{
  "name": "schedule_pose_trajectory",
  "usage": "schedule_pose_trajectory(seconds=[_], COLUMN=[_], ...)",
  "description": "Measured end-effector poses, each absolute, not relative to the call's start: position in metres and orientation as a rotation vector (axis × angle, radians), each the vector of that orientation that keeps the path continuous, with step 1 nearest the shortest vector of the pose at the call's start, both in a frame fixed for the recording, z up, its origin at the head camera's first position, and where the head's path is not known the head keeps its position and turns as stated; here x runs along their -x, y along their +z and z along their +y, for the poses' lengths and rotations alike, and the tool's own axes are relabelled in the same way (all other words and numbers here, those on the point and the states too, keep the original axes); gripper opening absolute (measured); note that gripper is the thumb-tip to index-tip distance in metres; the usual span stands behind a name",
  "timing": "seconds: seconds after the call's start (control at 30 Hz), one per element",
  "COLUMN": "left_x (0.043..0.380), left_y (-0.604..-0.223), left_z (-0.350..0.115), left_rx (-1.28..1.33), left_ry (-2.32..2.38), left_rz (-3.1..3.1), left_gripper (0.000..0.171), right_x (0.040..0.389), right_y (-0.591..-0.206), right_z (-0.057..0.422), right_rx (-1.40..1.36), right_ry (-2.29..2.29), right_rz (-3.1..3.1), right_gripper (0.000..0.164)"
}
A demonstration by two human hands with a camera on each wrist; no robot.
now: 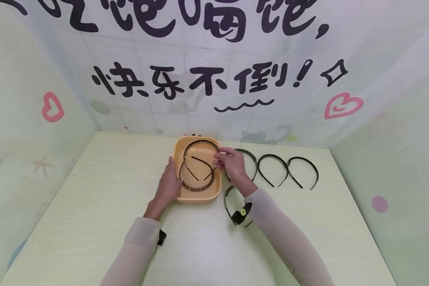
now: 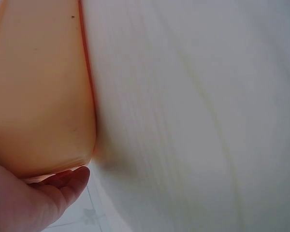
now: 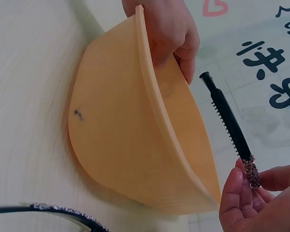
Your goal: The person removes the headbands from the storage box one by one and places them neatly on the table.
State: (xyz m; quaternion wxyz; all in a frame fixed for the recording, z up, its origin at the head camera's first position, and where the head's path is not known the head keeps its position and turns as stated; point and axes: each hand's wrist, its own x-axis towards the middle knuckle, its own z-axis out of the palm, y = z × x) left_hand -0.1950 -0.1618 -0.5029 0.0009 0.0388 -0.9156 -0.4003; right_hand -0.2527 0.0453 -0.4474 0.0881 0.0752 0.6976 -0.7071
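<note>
An orange plastic bin [image 1: 200, 200] stands on the table, and my left hand [image 1: 169, 183] holds it by its left side. In the left wrist view, curled fingers [image 2: 76, 184] lie against the bin's wall [image 2: 43, 87]. My right hand [image 1: 233, 163] pinches a black toothed hair band [image 1: 186, 153] over the bin's right rim. The right wrist view shows thumb and fingers on its glittery part, with the black toothed arm of the hair band [image 3: 232, 123] pointing up. Another hair band [image 1: 196, 190] lies inside the bin, its curve toward me.
Right of the bin, several hair bands lie on the table: one [image 1: 252, 154] partly behind my right hand, a second [image 1: 271, 156] and a third [image 1: 305, 159] farther right. Another [image 1: 227, 204] lies nearer, partly under my right wrist. Printed curtain walls [image 1: 186, 115] enclose the table.
</note>
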Motion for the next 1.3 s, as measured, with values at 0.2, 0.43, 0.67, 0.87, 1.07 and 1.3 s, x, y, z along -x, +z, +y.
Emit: schedule_pose_trajectory(seconds=[0.2, 0.43, 0.67, 0.87, 1.07, 1.3], left_x=[0.194, 0.194, 0.193, 0.193, 0.193, 0.193], left_y=[-0.503, -0.504, -0.502, -0.502, -0.502, -0.502], left_z=[-0.161, -0.161, -0.161, -0.161, -0.161, -0.161], left_rx=[-0.120, -0.128, -0.110, -0.106, -0.111, -0.112], left_ry=[-1.271, -1.267, -1.263, -1.258, -1.252, -1.219], left_rz=[-2.869, -2.868, -2.870, -2.870, -2.870, -2.886], left_gripper=[0.079, 0.078, 0.076, 0.075, 0.077, 0.077], right_x=[0.254, 0.255, 0.250, 0.245, 0.240, 0.234], right_y=[-0.451, -0.455, -0.458, -0.461, -0.468, -0.474], right_z=[0.064, 0.085, 0.106, 0.126, 0.148, 0.172], right_rx=[-0.249, -0.296, -0.323, -0.346, -0.339, -0.322], right_ry=[-2.091, -2.098, -2.049, -1.993, -1.963, -1.928], right_rz=[2.073, 2.053, 2.082, 2.117, 2.139, 2.169], right_gripper=[0.026, 0.027, 0.027, 0.027, 0.030, 0.034])
